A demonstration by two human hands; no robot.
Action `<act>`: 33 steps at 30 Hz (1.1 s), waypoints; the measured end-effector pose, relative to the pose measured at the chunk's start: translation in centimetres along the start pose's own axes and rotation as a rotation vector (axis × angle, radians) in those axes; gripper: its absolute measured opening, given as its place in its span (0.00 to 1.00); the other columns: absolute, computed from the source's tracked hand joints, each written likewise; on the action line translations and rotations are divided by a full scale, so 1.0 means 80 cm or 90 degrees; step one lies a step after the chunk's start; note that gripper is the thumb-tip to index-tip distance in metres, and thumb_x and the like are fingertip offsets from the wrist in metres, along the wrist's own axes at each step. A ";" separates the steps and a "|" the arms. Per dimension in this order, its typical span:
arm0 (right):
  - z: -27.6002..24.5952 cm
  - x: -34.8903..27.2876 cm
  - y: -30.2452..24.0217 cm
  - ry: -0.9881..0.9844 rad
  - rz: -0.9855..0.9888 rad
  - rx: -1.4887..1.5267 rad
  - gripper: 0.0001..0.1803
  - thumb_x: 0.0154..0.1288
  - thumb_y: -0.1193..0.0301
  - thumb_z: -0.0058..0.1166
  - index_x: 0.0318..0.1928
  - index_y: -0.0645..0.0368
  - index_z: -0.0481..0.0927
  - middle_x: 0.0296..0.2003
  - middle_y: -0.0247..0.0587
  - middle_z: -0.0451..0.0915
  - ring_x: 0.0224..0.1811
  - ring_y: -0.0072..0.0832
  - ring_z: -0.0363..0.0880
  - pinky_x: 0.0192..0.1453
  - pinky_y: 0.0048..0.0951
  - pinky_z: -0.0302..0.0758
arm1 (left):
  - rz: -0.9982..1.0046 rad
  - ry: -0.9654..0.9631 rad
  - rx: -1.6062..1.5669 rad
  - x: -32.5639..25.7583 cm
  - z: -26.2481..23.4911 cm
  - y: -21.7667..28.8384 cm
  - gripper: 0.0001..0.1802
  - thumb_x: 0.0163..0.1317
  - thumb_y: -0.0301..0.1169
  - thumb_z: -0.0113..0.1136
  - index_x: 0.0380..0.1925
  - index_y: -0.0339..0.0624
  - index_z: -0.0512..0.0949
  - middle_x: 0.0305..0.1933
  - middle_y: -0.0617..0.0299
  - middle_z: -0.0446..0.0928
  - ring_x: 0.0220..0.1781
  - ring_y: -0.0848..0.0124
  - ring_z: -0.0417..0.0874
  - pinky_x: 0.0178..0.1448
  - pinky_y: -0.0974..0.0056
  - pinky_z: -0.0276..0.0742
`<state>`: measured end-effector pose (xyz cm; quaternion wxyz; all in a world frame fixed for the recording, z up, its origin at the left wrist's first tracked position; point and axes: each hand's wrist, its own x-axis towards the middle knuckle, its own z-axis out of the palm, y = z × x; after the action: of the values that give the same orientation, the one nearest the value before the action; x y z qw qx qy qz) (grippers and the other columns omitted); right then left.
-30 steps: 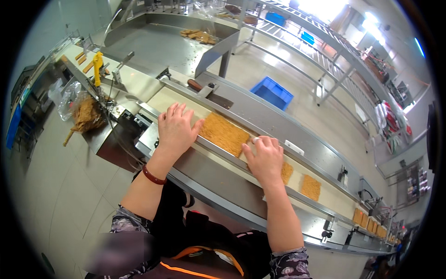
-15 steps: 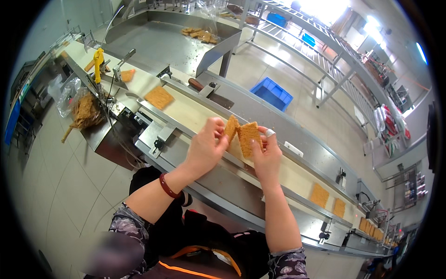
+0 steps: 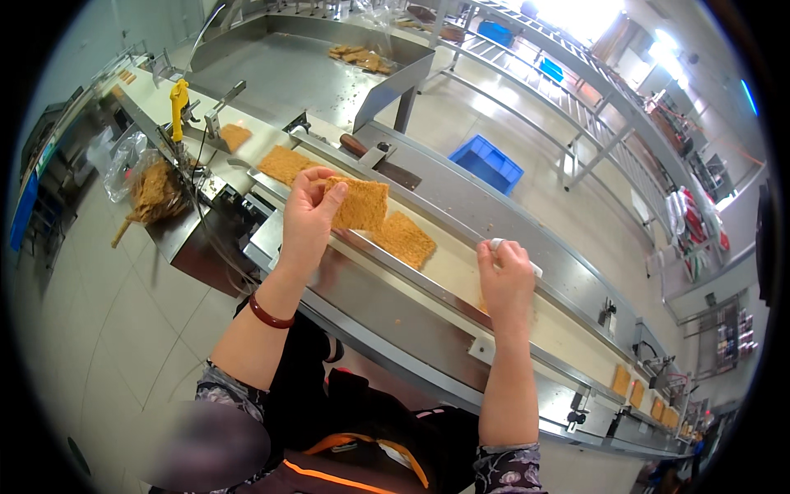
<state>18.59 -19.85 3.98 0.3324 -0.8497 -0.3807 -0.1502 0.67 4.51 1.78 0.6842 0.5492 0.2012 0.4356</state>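
My left hand [image 3: 309, 221] pinches a square, golden-brown, rough-textured slab [image 3: 362, 204], like a crisp cracker, by its left edge over the conveyor. Just right of it a second slab [image 3: 403, 240] lies tilted across the pale belt [image 3: 454, 262], partly overlapped by the held one. A third slab [image 3: 282, 163] is on the belt behind my left fingers. Further right, my right hand [image 3: 505, 276] is over the belt with its fingers curled together and white tape on one finger. What it grips, if anything, is hidden; a sliver of brown shows under the hand.
Metal rails [image 3: 395, 262] border the belt. Several slabs [image 3: 637, 393] sit downstream at right; one [image 3: 235, 137] lies upstream near a yellow-handled fixture [image 3: 178, 109]. A steel tray table [image 3: 309, 70], a blue crate [image 3: 485, 165] and a bag of brown pieces [image 3: 156, 189] stand around.
My hands were together with two slabs; now they are apart. The left has moved left with a slab, the right has moved right. Slabs on the belt have shifted rightward.
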 end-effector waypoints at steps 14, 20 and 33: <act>0.018 -0.006 -0.004 -0.023 -0.024 0.085 0.07 0.71 0.68 0.63 0.37 0.58 0.86 0.36 0.39 0.85 0.42 0.41 0.82 0.50 0.41 0.77 | 0.052 0.098 0.011 0.039 -0.032 -0.001 0.15 0.75 0.24 0.63 0.56 0.40 0.69 0.46 0.56 0.84 0.46 0.75 0.84 0.54 0.70 0.79; 0.024 -0.006 0.000 -0.042 -0.001 0.133 0.08 0.71 0.69 0.63 0.36 0.60 0.85 0.35 0.41 0.84 0.41 0.42 0.81 0.47 0.41 0.77 | 0.091 0.070 0.161 0.041 -0.028 -0.010 0.12 0.73 0.23 0.64 0.49 0.41 0.71 0.53 0.58 0.82 0.45 0.74 0.83 0.51 0.69 0.80; 0.030 -0.010 0.008 -0.068 -0.036 0.139 0.08 0.72 0.70 0.63 0.40 0.65 0.86 0.35 0.46 0.83 0.39 0.39 0.82 0.45 0.36 0.78 | 0.172 -0.069 0.403 0.016 -0.005 -0.014 0.05 0.70 0.21 0.64 0.44 0.37 0.79 0.53 0.57 0.81 0.47 0.68 0.86 0.50 0.64 0.87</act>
<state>18.54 -18.95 1.51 0.3979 -0.8041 -0.4357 -0.0720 1.51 5.78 0.85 0.4258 0.7781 0.2152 0.4086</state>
